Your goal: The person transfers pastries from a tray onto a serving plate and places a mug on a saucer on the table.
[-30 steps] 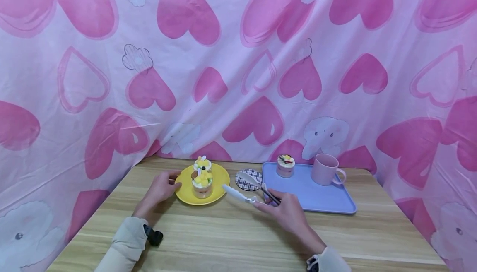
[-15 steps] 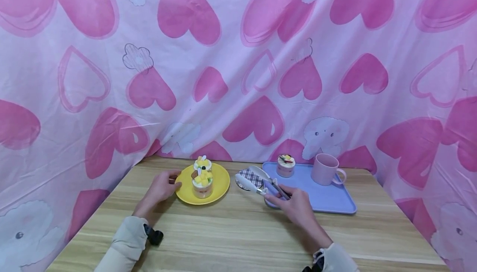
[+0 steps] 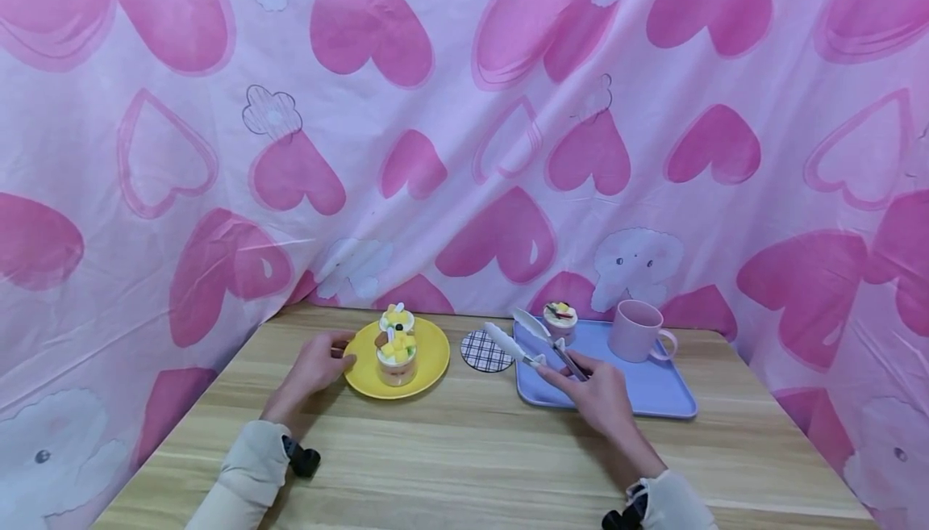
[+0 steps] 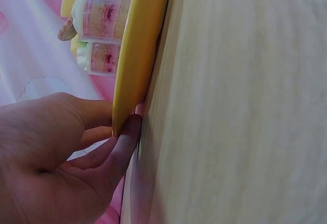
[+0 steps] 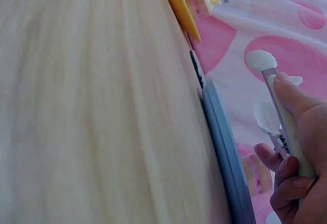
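At the yellow plate's left rim, my left hand pinches the edge; the left wrist view shows the thumb side above and fingers under the rim. Two dessert cups topped with yellow fruit pieces stand on that plate, one behind the other. My right hand holds tongs with pale tips spread apart, above the blue tray's left part. Just behind the tongs stands a third dessert cup, partly covered by them. In the right wrist view the fingers curl round the tongs' handle.
A pink mug stands on the tray, right of the third cup. Between plate and tray lies a round checkered coaster. Behind the wooden table hangs a pink curtain with hearts.
My right hand has moved right with the tongs, from between plate and coaster to over the tray near the third cup. The left hand stays at the plate.
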Motion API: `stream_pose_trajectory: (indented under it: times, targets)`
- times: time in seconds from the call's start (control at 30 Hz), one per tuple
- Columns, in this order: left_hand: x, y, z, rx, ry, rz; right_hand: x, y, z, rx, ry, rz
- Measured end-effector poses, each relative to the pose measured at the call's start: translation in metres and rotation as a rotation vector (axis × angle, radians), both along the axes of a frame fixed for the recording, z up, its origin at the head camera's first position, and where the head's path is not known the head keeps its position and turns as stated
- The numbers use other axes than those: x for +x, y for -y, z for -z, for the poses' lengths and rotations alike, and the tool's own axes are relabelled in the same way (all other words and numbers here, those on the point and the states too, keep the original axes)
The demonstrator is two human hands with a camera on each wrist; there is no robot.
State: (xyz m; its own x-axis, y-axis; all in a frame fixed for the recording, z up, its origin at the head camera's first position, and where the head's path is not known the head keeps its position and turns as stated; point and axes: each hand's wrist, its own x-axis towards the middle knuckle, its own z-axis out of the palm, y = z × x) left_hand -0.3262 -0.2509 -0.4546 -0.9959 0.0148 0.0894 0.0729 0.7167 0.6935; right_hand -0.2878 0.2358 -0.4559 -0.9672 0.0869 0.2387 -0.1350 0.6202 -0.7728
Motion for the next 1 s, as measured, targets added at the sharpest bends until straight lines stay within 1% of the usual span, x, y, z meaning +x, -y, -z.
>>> stream_pose_trajectory:
  times: [0.2,0.4,0.6,0.77,1.0]
  targets:
    - [-0.001,-0.001,0.0,-0.004,0.005,0.004,0.004,-0.013,0.003,0.036,-0.044,0.003]
    - [-0.001,0.0,0.0,-0.007,0.007,0.002,0.006,-0.023,0.001,0.022,-0.034,0.006]
    - [-0.001,0.0,0.001,-0.01,0.017,0.004,0.006,-0.028,-0.003,0.022,-0.031,0.02]
    - [-0.001,0.0,0.0,-0.005,0.012,0.002,0.005,-0.031,-0.005,0.023,-0.06,0.04]
    - [0.0,0.0,0.0,-0.01,0.029,-0.005,0.003,-0.036,-0.006,0.046,-0.108,0.067]
